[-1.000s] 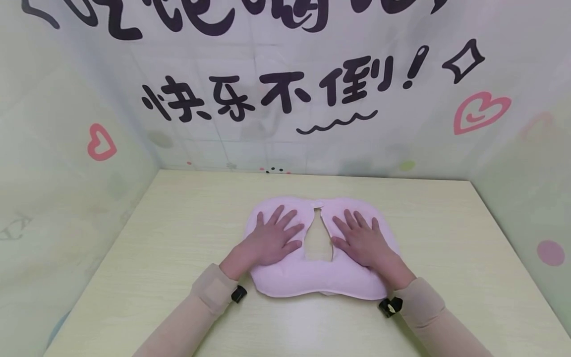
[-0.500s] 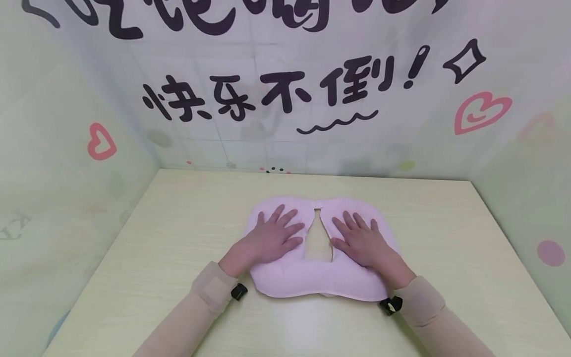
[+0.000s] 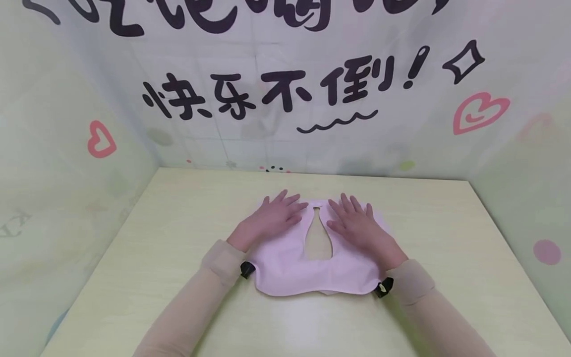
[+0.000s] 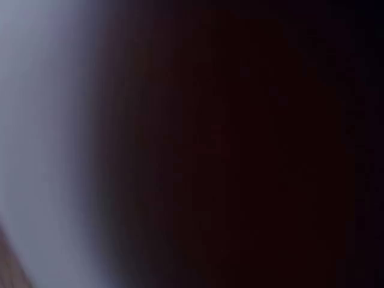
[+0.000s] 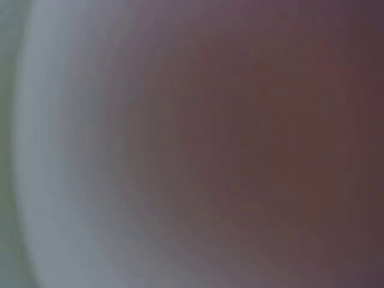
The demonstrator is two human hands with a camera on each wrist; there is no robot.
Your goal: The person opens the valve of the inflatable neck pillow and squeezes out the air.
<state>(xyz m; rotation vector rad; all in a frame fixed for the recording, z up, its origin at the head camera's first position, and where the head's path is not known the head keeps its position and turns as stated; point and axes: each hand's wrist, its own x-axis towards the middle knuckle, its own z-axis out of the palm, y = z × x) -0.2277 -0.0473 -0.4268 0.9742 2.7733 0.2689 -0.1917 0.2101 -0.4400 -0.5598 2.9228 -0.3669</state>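
Observation:
A soft pink cloth pad [image 3: 312, 277] lies flat on the table in the head view. It has rounded lobes, a keyhole-shaped opening in its middle and a small tab joining the two sides at the far end; its exact kind is unclear. My left hand [image 3: 274, 216] rests on the upper left lobe with fingers spread, fingertips at the far edge. On the upper right lobe lies my right hand [image 3: 359, 225], its fingers spread likewise. Both hands cover parts of the pad's far edge. The two wrist views are dark and blurred, with only a pale curved band discernible.
The pale wooden table [image 3: 178, 213] extends around the pad on all sides. A printed white backdrop [image 3: 241, 148] with black lettering stands behind it, and similar printed sheets flank it left and right. A black wrist device [image 3: 384, 287] sits under the right cuff.
Both hands have slid forward over the pad, away from the person, from its middle to its far edge. The pad stays in place and looks flatter along its near part.

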